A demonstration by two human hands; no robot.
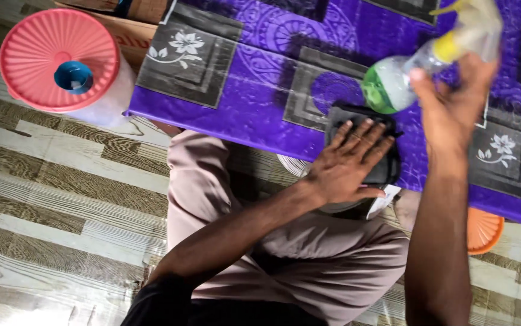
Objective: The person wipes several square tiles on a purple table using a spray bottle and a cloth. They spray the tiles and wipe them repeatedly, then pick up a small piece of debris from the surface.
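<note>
Down at the near edge, the person's lap in beige cloth fills the bottom of the view, with both bare forearms reaching up and away. The left hand (348, 163) lies flat, fingers spread wide and open, palm pressed down on a black cloth (387, 172) at the front edge of the worktop (248, 102); its grip is closed on nothing, it simply rests on top. A white tag (384, 201) peeks out just under that cloth. Over to the right, an orange ribbed lid (483, 229) sits on the wood-patterned floor (49, 199), partly tucked beneath the worktop's edge. Higher up, the right hand (453, 102) is raised above the purple, flower-patterned cover, its grip wrapped around a clear spray bottle (393, 81) with green liquid in its base and a yellow collar; the bottle is tilted, base towards the black cloth, hanging just above and beyond it. The top of the bottle is blurred. Far left, well apart from both hands, stands a white container with a pink ribbed lid (49, 54) and a small blue cup (73, 76) on it.
</note>
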